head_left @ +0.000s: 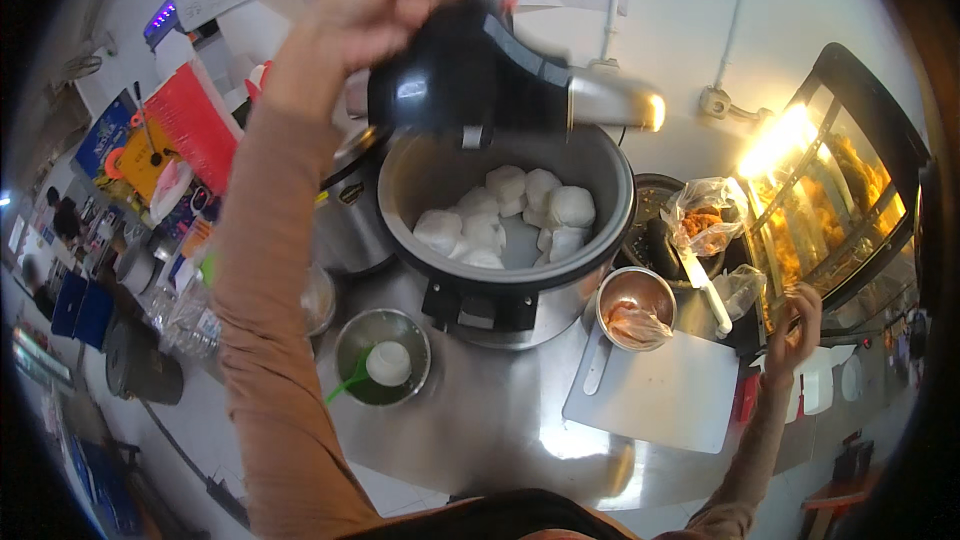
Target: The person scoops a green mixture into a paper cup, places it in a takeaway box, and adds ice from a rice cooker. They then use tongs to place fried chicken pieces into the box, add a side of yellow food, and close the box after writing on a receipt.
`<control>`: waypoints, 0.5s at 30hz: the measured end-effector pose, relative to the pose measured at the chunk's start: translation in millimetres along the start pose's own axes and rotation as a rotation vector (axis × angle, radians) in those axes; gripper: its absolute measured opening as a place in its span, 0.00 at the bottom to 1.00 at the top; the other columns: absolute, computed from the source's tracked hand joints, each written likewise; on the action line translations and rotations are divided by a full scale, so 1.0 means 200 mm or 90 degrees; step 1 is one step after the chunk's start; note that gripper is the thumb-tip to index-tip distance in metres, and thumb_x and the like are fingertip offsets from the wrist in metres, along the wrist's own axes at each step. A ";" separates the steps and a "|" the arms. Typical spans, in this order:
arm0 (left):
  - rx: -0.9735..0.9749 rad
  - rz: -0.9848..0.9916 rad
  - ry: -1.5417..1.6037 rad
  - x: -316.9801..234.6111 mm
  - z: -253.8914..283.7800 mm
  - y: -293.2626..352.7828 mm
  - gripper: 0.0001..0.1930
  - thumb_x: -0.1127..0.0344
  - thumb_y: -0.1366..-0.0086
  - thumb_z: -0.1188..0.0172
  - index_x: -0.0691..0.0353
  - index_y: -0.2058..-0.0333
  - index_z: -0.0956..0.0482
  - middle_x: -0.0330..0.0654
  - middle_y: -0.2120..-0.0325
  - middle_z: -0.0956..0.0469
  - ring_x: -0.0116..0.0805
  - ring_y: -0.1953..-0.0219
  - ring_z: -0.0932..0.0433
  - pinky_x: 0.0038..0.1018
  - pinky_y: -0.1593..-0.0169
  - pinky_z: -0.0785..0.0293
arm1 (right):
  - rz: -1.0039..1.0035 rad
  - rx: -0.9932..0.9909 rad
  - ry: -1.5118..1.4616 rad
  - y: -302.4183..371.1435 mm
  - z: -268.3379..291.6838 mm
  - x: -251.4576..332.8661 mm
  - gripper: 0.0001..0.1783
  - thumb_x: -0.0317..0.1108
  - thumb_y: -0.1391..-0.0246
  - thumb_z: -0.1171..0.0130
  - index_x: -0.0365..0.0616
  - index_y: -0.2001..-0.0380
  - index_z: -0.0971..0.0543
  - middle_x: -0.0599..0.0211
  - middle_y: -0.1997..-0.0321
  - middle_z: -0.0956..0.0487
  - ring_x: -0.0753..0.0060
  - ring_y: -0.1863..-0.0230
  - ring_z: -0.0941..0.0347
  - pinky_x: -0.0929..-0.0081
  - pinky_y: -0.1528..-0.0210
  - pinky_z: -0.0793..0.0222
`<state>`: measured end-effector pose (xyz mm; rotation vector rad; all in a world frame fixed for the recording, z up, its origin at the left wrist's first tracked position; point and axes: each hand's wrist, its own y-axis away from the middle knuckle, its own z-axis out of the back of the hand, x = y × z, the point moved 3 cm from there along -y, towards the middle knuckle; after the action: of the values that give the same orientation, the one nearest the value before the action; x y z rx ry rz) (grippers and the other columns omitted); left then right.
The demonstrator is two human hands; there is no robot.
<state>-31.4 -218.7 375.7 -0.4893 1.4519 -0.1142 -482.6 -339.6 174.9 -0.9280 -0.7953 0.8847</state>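
My left hand (395,15), raised and blurred, has hold of the black cooker lid (470,80), tilted up above the large rice cooker (605,265). Inside the grey pot, several white wrapped bundles (507,185) lie round the bottom; what they contain is hidden. At the far right my right hand (795,330) is beside the lower corner of a lit glass food warmer (840,180). Its fingers are loosely bent and apart, with nothing visible in them; whether they touch the warmer's frame is unclear.
A steel bowl (350,340) with a white cup and green-handled utensil stands left of centre. A small steel pan (655,290) sits on a white cutting board (660,400). Behind them, a knife (708,290) and bagged food (705,220) lie across a dark mortar (645,190).
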 end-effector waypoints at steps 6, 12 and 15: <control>0.182 0.242 0.315 -0.22 0.14 -0.45 0.10 0.79 0.44 0.49 0.79 0.63 0.33 0.57 0.69 0.26 0.41 0.69 0.23 0.29 0.66 0.21 | 0.272 0.349 -0.041 -0.58 -0.83 0.53 0.16 0.27 0.63 0.41 0.47 0.65 0.27 0.61 0.64 0.28 0.59 0.68 0.31 0.65 0.64 0.34; 0.212 0.209 0.280 -0.23 0.10 -0.50 0.11 0.79 0.45 0.48 0.79 0.63 0.33 0.58 0.69 0.26 0.41 0.70 0.23 0.29 0.66 0.21 | 0.253 1.032 0.212 -0.40 -1.80 0.30 0.39 0.40 0.72 0.33 0.51 0.51 0.36 0.56 0.57 0.29 0.55 0.55 0.31 0.64 0.53 0.36; 0.197 0.200 0.269 -0.21 0.12 -0.47 0.10 0.79 0.45 0.48 0.79 0.63 0.33 0.57 0.70 0.26 0.41 0.70 0.23 0.29 0.67 0.21 | 0.234 1.120 0.213 -0.37 -1.94 0.32 0.41 0.38 0.73 0.32 0.51 0.50 0.37 0.55 0.56 0.29 0.54 0.54 0.31 0.63 0.52 0.36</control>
<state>7.0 -281.6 451.6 0.0261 1.8670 -0.1957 -100.2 -433.1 105.3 0.3976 0.5635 1.2558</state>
